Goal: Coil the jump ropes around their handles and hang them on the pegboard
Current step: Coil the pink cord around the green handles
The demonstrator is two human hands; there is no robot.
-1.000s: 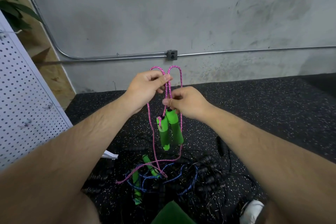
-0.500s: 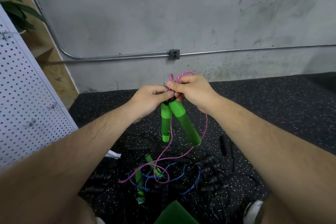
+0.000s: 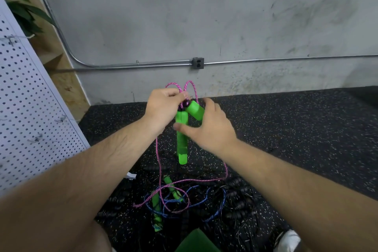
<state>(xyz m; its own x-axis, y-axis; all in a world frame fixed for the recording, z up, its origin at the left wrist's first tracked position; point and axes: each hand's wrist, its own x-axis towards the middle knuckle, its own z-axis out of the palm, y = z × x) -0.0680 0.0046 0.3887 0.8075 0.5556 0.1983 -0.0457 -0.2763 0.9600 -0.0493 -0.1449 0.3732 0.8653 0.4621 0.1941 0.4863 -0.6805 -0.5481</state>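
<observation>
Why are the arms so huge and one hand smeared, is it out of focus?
Head view: the wide-angle lens likely swells the forearms at the bottom edge. Head view: the right hand shows motion blur, not bad focus; the left hand pinching the pink rope looks sharper. Head view: soft light, no glare.

Outlet box [image 3: 198, 63] on conduit [image 3: 133, 65] along concrete wall [image 3: 184, 16] — plant [image 3: 22, 12] upper left, speckled floor [image 3: 296, 129].

You are facing two bright green foam handles [image 3: 182, 149] and a pink braided rope [image 3: 158, 155] (flecked with white). Below, a blue woven cord [image 3: 224, 196] is lying on the black rubber floor mat [image 3: 296, 129], which is showing white speckles; the white perforated pegboard [image 3: 30, 108] is displaying a regular dot grid.
</observation>
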